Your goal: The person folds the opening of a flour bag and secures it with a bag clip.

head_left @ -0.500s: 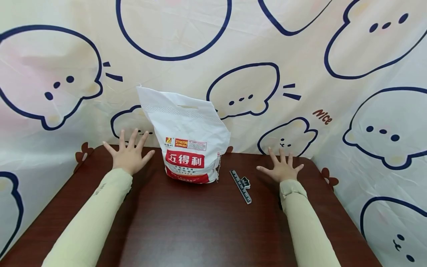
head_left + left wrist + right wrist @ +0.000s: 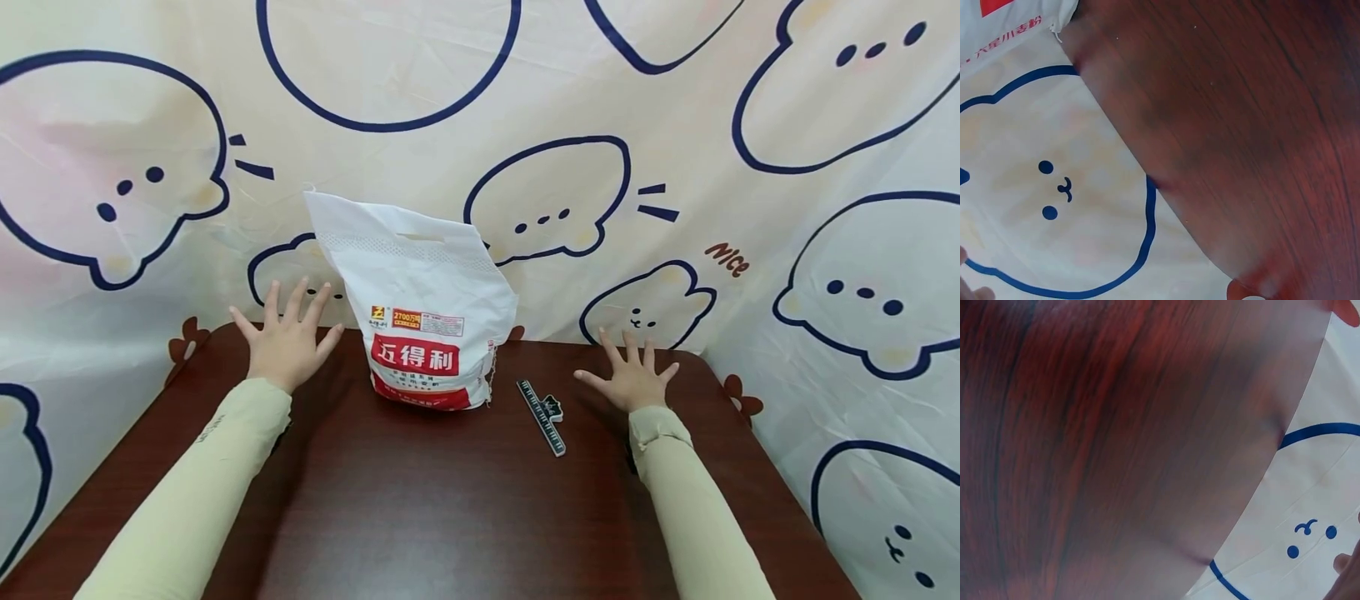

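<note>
A white plastic bag (image 2: 420, 304) with a red label and a cut-out handle stands upright at the back middle of the dark wooden table (image 2: 450, 517). A corner of the bag (image 2: 1010, 25) shows in the left wrist view. My left hand (image 2: 287, 333) hovers with fingers spread to the left of the bag, holding nothing. My right hand (image 2: 632, 371) is spread flat over the table to the right. Between the bag and my right hand lies a black ruler-like clip (image 2: 543, 406).
A cream curtain (image 2: 525, 125) printed with blue-outlined cartoon faces hangs behind and around the table. The same curtain (image 2: 1054, 206) shows past the table edge in the left wrist view, and the curtain (image 2: 1310, 531) again in the right wrist view. Pale sleeves cover both forearms.
My left hand has lifted slightly and shifted a little left. The right hand, bag and clip stay where they were.
</note>
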A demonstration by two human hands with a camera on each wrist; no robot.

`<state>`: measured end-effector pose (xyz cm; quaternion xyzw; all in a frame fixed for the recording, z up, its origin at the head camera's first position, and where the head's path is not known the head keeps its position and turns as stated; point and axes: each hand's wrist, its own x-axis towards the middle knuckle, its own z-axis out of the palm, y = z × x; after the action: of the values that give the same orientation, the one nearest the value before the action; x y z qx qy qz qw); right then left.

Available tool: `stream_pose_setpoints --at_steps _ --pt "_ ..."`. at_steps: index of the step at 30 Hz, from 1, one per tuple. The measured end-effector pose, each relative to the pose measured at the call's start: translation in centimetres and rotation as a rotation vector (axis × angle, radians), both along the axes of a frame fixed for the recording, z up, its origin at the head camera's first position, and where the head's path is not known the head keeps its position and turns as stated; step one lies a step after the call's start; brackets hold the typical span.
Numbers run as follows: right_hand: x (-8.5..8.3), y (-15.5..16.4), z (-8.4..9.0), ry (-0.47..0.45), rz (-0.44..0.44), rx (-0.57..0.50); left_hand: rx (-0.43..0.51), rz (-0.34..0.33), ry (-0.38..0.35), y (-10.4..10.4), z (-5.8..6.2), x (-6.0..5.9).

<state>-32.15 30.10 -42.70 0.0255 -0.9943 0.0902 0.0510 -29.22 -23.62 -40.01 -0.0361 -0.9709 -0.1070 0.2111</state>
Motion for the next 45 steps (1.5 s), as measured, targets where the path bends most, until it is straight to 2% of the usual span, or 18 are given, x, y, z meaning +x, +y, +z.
stream_pose_setpoints --at_steps 11,18,28,38,45 --pt "0.0 -1.2 -0.3 0.084 0.054 -0.017 0.032 -0.037 0.171 0.7 1.6 0.1" --pt "0.0 -2.2 -0.4 0.130 0.085 -0.042 0.076 -0.027 0.216 1.2 2.4 0.3" --pt "0.7 -3.3 0.0 0.194 0.143 -0.053 0.133 -0.063 0.349 2.0 3.1 0.4" --pt "0.6 -3.5 -0.6 0.376 0.223 -0.075 0.180 -0.087 0.398 3.3 4.0 0.5" --pt "1.1 -4.2 -0.4 0.387 0.237 -0.135 0.169 -0.142 0.481 4.4 4.8 0.8"
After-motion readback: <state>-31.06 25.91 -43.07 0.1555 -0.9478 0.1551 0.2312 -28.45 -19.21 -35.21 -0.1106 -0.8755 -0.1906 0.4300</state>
